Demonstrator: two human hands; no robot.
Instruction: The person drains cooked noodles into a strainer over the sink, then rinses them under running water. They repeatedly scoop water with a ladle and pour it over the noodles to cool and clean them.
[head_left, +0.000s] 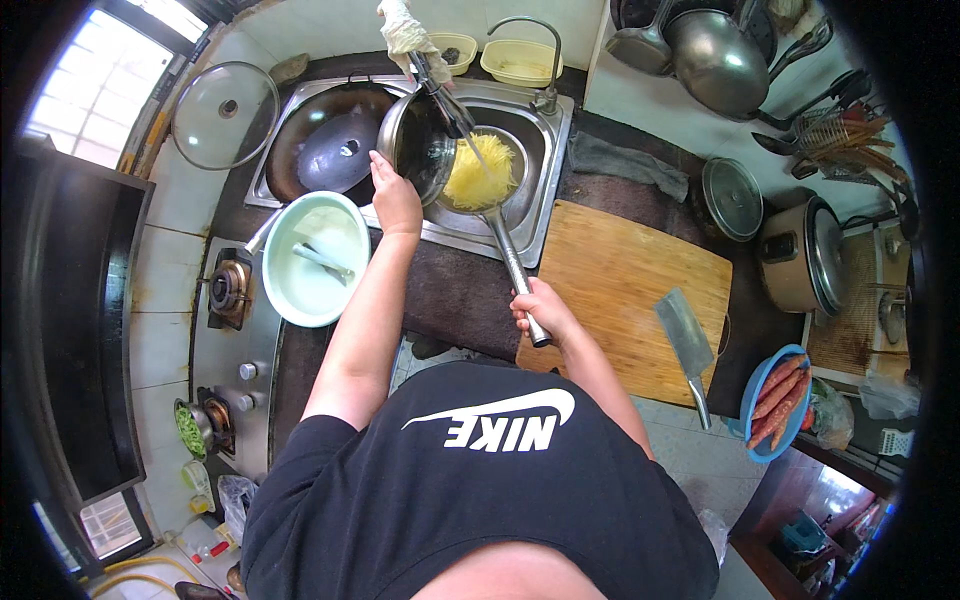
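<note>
My left hand (396, 196) grips the rim of a tilted stainless steel bowl (391, 131) above the sink's divider. Closed around the handle of a metal strainer ladle (507, 241) is my right hand (541, 306). Pale yellow shreds (480, 176) fill the ladle, which is over the right sink basin (547, 157). A thin stream of water falls on the shreds from a dark faucet spout (450, 105), whose upper part is wrapped in whitish cloth or plastic. A dark wok (330, 142) lies over the left basin. The bowl's contents cannot be seen clearly.
A pale green basin (281, 277) holding cloudy liquid and a utensil stands left of my left forearm. On the right, a cleaver (684, 334) lies on a wooden cutting board (592, 240). Beyond it are a rice cooker (795, 255) and a blue basket (752, 397) of reddish sweet potatoes.
</note>
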